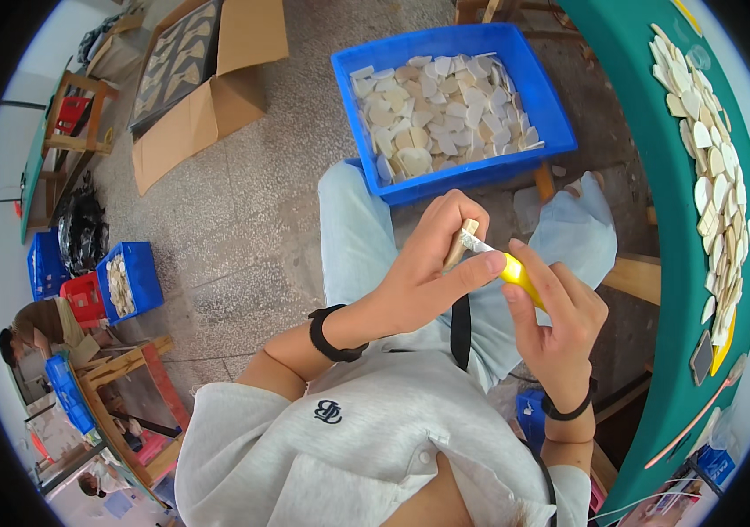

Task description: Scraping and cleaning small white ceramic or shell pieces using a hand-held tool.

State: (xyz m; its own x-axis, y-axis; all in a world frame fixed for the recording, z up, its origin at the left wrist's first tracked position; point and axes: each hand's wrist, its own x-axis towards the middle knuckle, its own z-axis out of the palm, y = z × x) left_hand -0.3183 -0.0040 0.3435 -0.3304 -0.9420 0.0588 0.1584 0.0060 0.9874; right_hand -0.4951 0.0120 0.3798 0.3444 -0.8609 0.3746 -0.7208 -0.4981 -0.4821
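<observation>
My left hand (428,263) is closed around a small beige flat piece (456,250), held on edge above my lap. In my right hand (559,316) is a yellow-handled knife (522,279), its pale, smeared blade pointing left and meeting the piece's upper end. The left thumb reaches across to where blade and handle join. Just beyond my hands, a blue plastic bin (472,180) holds many flat, rounded white and beige pieces (432,110).
On the green table (656,263) at my right lie a long pile of similar pieces (716,176), a phone (702,358) and a thin pink-handled tool (695,422). An open cardboard box (239,114) stands far left. Blue crates (142,281) and a seated person (50,325) are at the left.
</observation>
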